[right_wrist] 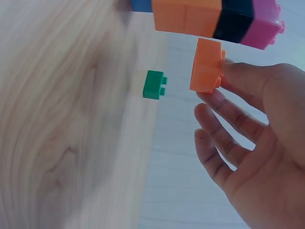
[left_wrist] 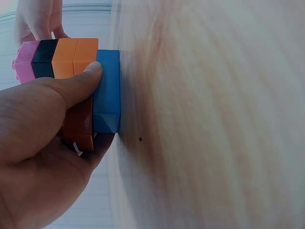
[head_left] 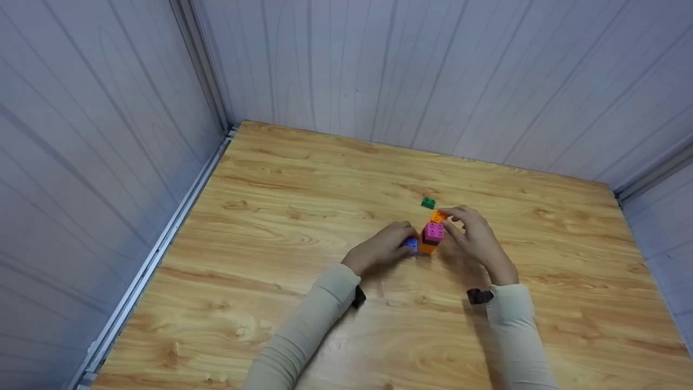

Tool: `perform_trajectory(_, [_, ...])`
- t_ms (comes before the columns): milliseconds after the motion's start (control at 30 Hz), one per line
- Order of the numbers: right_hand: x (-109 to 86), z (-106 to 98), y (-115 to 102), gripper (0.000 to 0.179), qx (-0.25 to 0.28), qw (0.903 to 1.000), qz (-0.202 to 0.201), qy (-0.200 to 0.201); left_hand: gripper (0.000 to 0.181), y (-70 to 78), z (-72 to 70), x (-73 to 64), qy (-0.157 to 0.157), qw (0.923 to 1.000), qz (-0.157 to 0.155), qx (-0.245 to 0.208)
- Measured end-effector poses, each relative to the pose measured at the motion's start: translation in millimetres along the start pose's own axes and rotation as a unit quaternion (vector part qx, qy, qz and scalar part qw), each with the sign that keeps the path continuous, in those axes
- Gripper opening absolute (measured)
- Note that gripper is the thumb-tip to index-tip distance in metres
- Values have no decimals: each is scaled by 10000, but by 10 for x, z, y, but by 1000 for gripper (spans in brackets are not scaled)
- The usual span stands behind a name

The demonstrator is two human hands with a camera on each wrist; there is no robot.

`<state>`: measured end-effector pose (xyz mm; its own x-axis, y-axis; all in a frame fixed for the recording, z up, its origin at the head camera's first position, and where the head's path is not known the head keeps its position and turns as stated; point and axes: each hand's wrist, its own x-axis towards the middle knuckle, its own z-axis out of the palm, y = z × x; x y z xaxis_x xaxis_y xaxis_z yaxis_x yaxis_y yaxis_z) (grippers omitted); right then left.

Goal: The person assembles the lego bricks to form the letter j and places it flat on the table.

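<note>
A toy brick stack stands on the wooden floor, with a pink brick (head_left: 433, 232) on top, then a black brick (right_wrist: 233, 20), two orange layers and a blue brick (left_wrist: 108, 90) at the bottom. A brown brick (left_wrist: 78, 126) sits on the blue one beside the orange layers. My left hand (head_left: 383, 249) grips the stack's base, thumb on the near side; its fingertips are partly hidden. Between thumb and fingers, my right hand (head_left: 476, 238) pinches a loose orange brick (right_wrist: 207, 67) by its studded side. That brick is apart from the stack, just behind it.
A small green brick (head_left: 428, 202) lies on the wood-grain surface (head_left: 303, 195) beyond the stack. Pale panel walls (head_left: 335, 70) border the surface at the back and sides. Dark wrist cameras sit at both cuffs.
</note>
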<state>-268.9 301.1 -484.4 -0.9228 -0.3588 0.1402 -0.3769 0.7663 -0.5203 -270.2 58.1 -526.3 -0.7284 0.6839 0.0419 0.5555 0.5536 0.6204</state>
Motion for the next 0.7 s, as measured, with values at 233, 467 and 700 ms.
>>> perform_trajectory(233, [-60, -73, -56, 36, -3, 9999, -32, 166, 26, 18, -9, -21, 81, 9999, 45, -80])
perform_trajectory(467, [-111, -167, -105, 36, -8, 9994, -98, 332, 29, 32, -17, -25, 43, 10000, -9, -12])
perform_trajectory(700, [-165, -285, -194, 37, 110, 9993, -122, 349, 30, 41, -21, -24, -17, 10000, -74, -35])
